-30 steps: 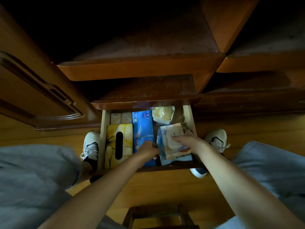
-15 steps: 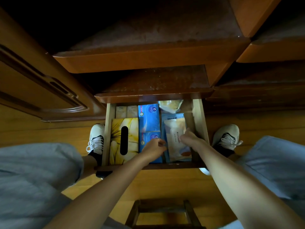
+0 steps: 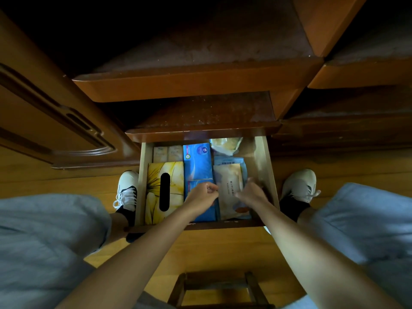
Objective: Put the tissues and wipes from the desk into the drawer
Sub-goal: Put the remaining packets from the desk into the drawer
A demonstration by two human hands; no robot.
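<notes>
Drawer lower centre of frame, packed. Beige wipes pack lies lengthwise front-to-back, between your hands. Right hand nearer, fingers spread, holding nothing; left hand curled loosely, empty, over blue tissue pack.

The person wears loose grey trousers, white lace-up sneakers and what look like black socks; both forearms are bare, without sleeves.

Both forearms reaching fwd & down, left hand fingers curled loosely, right hand blurred, fingers spread.
</notes>
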